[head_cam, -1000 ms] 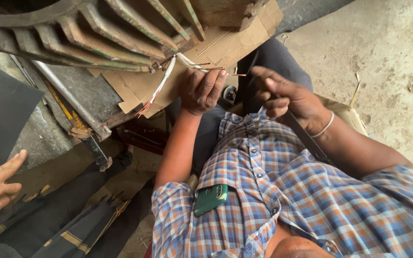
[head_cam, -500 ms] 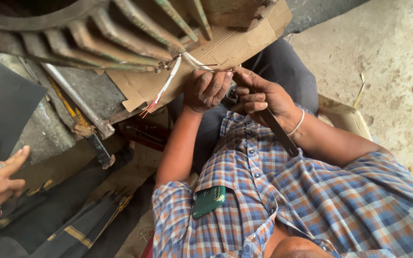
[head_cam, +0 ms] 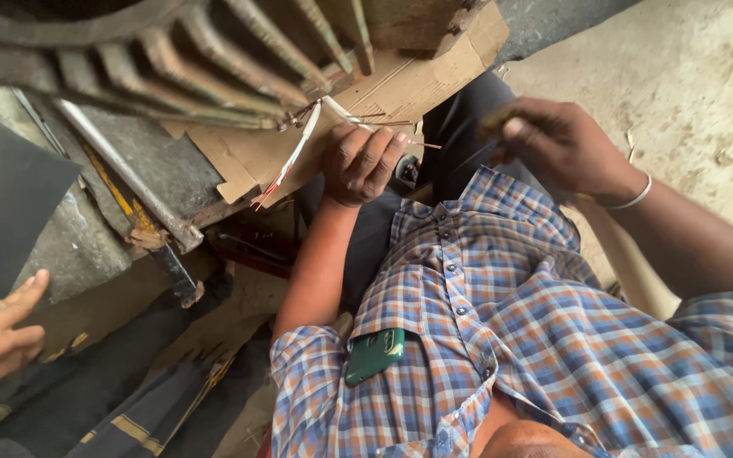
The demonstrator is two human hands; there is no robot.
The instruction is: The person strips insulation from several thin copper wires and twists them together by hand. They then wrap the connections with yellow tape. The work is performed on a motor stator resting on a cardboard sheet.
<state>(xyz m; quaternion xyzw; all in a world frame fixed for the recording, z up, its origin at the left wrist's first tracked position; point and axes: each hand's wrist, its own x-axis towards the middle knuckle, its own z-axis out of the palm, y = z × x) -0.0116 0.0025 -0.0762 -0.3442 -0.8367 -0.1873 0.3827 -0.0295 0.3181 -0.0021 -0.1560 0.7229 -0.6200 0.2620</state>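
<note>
Torn brown cardboard (head_cam: 400, 89) lies on the dusty concrete floor (head_cam: 689, 76).

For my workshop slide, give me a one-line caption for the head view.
Left hand pinches thin wires beside cardboard under a ribbed metal housing; right hand holds a blurred object.

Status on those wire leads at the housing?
Done: white sleeves sit on leads hanging from the ribbed housing, over cardboard. In hand: left hand pinches thin wires; right hand grips a blurred object. Left: bare reddish ends stick out.
</note>
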